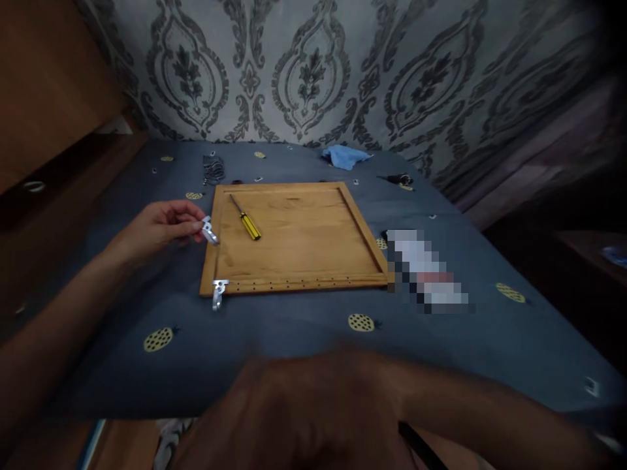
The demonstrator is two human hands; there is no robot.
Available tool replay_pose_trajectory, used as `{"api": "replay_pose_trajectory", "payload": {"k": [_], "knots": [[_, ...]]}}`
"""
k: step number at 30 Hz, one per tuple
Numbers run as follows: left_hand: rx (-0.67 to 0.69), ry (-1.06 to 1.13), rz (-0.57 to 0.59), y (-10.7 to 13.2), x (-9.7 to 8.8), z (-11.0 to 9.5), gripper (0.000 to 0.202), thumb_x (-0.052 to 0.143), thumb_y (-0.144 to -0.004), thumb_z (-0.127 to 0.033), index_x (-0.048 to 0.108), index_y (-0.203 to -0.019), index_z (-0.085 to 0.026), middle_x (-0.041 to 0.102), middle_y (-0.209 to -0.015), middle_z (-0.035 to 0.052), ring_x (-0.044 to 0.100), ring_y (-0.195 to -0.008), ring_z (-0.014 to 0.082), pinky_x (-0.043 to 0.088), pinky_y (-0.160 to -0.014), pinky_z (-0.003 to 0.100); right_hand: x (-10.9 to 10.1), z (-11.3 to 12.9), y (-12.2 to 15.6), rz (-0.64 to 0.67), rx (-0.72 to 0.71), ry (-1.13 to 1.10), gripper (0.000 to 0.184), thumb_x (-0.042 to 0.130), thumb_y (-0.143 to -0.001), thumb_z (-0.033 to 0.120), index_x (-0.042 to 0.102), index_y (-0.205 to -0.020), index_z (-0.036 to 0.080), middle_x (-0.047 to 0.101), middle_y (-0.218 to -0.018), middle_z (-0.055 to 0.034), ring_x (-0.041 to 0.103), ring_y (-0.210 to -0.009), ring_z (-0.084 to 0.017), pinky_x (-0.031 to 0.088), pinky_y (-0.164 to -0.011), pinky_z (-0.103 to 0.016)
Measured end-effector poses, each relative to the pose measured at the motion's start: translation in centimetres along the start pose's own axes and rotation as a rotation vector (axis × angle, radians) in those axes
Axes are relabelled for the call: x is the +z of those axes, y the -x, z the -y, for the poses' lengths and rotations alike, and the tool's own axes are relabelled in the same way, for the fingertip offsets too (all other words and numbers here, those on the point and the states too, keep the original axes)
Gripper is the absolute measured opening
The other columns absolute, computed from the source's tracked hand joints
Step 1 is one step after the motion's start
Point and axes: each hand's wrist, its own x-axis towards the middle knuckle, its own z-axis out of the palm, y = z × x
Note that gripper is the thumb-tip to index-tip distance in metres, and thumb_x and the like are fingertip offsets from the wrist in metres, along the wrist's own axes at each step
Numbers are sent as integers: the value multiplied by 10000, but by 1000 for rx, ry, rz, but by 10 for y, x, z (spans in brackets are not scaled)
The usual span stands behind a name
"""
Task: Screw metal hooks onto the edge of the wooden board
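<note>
My left hand (176,222) is closed, pinching a small silver metal hook bracket (209,232) between thumb and fingers, by the left edge of a framed wooden panel (298,238). A second metal hook bracket (219,294) sits at the panel's near left corner, its curved end reaching past the edge. A row of small dark holes runs along the near rail. On the panel lies a screwdriver (249,224) with a yellow and black handle. Close to the camera, at the bottom, my right hand (313,405) is a dark blur, and its fingers cannot be made out.
The panel rests on a dark blue cloth (294,326) with pineapple prints. A blue cloth (345,156) and a small dark object (398,178) lie farther back. To the right is a pixelated item (426,271). Wooden furniture (53,85) stands at left, before a patterned curtain (308,72).
</note>
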Motion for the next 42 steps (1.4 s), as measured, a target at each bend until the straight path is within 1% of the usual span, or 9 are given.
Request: {"api": "replay_pose_trajectory", "payload": {"k": [2,5,8,13,25,28,33,38,42], "knots": [[-28,25,93,8,7,-6,359,860,-670,-453,717,-879,-198,746,-773,37,694,-673,186,502,-559,263,-1,-7,2,10,-70,-26,142,667,-981,180,772,-1063,228,811,-1103,58,755,-928,-53,554,-829,-120],[-35,29,219,18,21,-15,321,856,-725,-430,715,-874,-183,768,-803,45,740,-744,211,582,-672,310,-1,-32,14,-573,67,266,159,626,-1003,212,756,-1091,185,777,-917,-20,701,-753,-113,580,-733,-238],[-49,62,345,24,33,-21,305,846,-745,-418,722,-881,-175,786,-821,58,762,-781,228,603,-734,338,-2,-62,24,-780,74,454,150,606,-993,162,720,-1089,179,739,-900,-36,687,-781,-141,559,-717,-253],[-46,55,418,28,44,-24,308,839,-737,-426,725,-887,-182,788,-809,42,739,-757,217,586,-709,325,-1,-79,24,-677,86,529,173,600,-1034,213,705,-1167,183,742,-970,-53,703,-861,-164,578,-802,-283],[-13,23,484,38,55,-22,194,723,-808,-371,689,-872,-191,727,-768,21,666,-691,174,534,-645,278,4,-82,11,-615,298,424,123,681,-960,191,802,-943,206,804,-881,-32,745,-804,-167,556,-780,-287],[3,-17,486,39,55,-21,200,703,-828,-384,687,-881,-192,727,-788,30,664,-701,181,529,-649,285,8,-80,8,-635,372,223,111,701,-905,165,790,-848,202,788,-813,-16,716,-713,-150,531,-679,-255],[160,-261,384,43,48,-25,202,658,-890,-371,758,-977,-218,740,-917,43,667,-853,220,524,-760,318,12,-79,3,-656,506,-146,155,664,-891,216,742,-762,180,637,-594,45,506,-390,-67,383,-420,-191],[260,-371,442,52,38,-34,322,807,-834,-455,752,-1091,-268,723,-1003,26,652,-970,249,504,-862,330,6,-77,0,-628,590,-344,165,716,-858,293,726,-750,169,586,-550,54,494,-355,-64,342,-367,-176],[320,-511,489,63,44,-42,448,837,-839,-371,650,-1229,-257,698,-1138,42,631,-1062,269,493,-899,362,-2,-70,-1,-580,643,-483,214,780,-783,304,670,-660,168,582,-562,59,474,-356,-48,343,-370,-175]]}}
